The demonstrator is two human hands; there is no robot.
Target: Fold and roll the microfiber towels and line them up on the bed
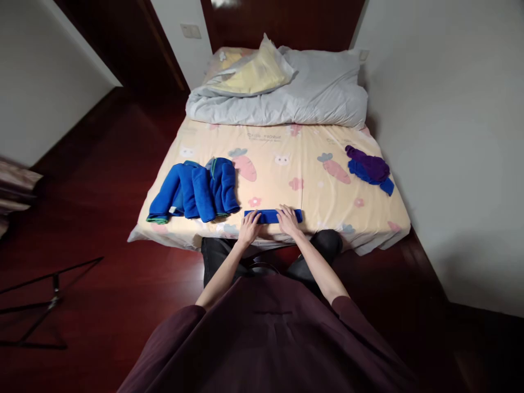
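A blue towel [269, 216], folded into a narrow strip, lies crosswise near the front edge of the bed. My left hand [249, 226] grips its left end, fingers bent over the top. Toward the right end, my right hand [288, 219] holds the strip in the same way, thumb turned inward. The undersides of both hands are hidden. Several rolled blue towels [202, 194], some with green edging, lie side by side left of my hands. Farther off on the right is a crumpled purple cloth [370, 164] on top of a blue cloth [362, 173].
The bed [303, 153] has a cream sheet printed with carrots and rabbits. A grey quilt [319, 82] and a pale yellow cloth [257, 71] are bunched at its head. Black tripod legs [53, 303] stand on the dark red floor [123, 295] at left. A wall [450, 136] rises on the right.
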